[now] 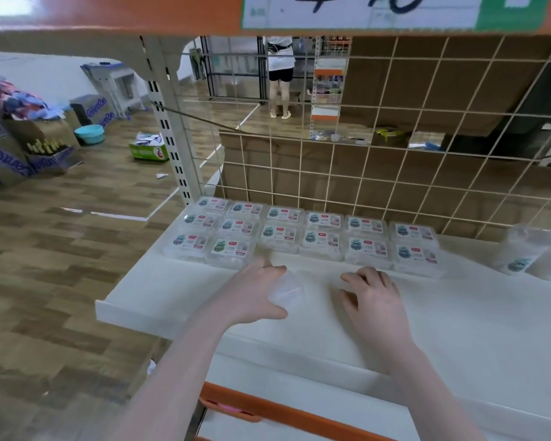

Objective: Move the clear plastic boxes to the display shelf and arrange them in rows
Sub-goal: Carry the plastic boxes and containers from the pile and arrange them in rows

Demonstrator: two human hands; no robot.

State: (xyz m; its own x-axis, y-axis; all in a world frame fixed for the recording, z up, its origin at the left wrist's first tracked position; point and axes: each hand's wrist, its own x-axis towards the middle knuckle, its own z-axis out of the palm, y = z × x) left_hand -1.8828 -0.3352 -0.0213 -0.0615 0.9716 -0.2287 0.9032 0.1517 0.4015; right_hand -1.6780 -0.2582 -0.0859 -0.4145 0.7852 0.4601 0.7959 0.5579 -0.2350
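Observation:
Several clear plastic boxes (pixel 303 237) with printed labels lie flat in rows at the back of the white display shelf (pixel 159 291). The two left columns are three deep, the others two deep. My left hand (pixel 252 294) grips one more clear plastic box (pixel 287 289) just above the shelf, in front of the rows, with its fingers over the top and its thumb below. To its right, my right hand (pixel 372 297) is over the bare shelf with its fingers loosely curled; I see nothing in it.
A wire grid (pixel 395 173) backs the shelf, and an orange shelf edge (pixel 109 14) hangs overhead. Clear tall containers (pixel 528 253) stand at the right. A lower shelf with orange trim (pixel 287 412) juts out below. A person (pixel 280 74) stands beyond the grid. Cartons (pixel 19 148) and a blue basin (pixel 89 134) are on the floor at left.

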